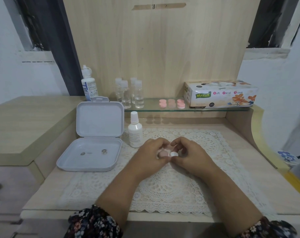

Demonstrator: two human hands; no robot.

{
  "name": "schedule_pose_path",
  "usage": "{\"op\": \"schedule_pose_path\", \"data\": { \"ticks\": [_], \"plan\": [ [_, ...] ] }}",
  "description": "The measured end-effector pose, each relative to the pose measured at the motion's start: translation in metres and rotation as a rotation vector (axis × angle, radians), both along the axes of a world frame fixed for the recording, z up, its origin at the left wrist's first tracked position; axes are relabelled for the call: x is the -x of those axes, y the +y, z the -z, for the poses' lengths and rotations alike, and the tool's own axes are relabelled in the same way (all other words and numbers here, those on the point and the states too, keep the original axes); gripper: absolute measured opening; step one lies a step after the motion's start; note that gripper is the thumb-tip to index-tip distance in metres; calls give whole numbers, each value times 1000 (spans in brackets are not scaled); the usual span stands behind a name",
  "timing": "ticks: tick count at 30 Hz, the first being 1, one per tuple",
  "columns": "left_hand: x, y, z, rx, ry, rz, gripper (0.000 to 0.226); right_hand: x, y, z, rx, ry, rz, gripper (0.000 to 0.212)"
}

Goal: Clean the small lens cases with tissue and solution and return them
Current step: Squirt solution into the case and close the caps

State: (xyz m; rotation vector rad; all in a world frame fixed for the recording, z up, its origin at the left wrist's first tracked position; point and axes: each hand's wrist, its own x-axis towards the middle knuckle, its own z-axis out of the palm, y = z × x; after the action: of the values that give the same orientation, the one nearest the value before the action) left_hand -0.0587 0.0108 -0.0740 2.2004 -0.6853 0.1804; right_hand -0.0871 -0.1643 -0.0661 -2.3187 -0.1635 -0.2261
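My left hand (pixel 150 156) and my right hand (pixel 191 156) meet above the lace mat (pixel 205 169). Between them is a small pink lens case (pixel 163 153), gripped by my left fingers. My right thumb and fingers pinch its white cap (pixel 174 154) beside the pink one. Three more pink lens cases (pixel 172 103) lie in a row on the glass shelf (pixel 154 109). A white solution bottle (pixel 135 131) stands just left of my hands. The tissue box (pixel 221 94) sits on the shelf's right end.
An open grey hinged box (pixel 92 152) with small bits inside lies at the left. Several clear small bottles (pixel 130 93) and a tall solution bottle (pixel 88 84) stand at the back. A blue-patterned object (pixel 287 156) sits at the right edge.
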Motion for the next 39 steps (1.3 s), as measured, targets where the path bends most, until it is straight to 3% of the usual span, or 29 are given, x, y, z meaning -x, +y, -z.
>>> {"op": "schedule_pose_path", "data": {
  "ticks": [9,13,18,23,29,33,36,39],
  "plan": [
    [1,2,0,47,56,25,40,-1,0,0,4,1,-1,32],
    [-2,1,1,27,31,-60,48,-1,-1,1,-6,7,1,32],
    [-1,2,1,20,46,-3,44,-1,-1,0,1,8,5,32],
    [-3,2,2,15,35,-75,58,-1,0,0,-4,17,8,32],
    [-2,2,1,37,83,-26,52,-1,0,0,-5,13,9,32],
    [-1,2,1,-28,12,-85,57,-1,0,0,-25,26,12,32],
    [-5,1,0,-123,-43,-178,42,0,1,0,-34,24,13,30],
    [-7,0,1,-152,-56,-144,30,0,1,-1,-26,15,13,30]
  ]
}}
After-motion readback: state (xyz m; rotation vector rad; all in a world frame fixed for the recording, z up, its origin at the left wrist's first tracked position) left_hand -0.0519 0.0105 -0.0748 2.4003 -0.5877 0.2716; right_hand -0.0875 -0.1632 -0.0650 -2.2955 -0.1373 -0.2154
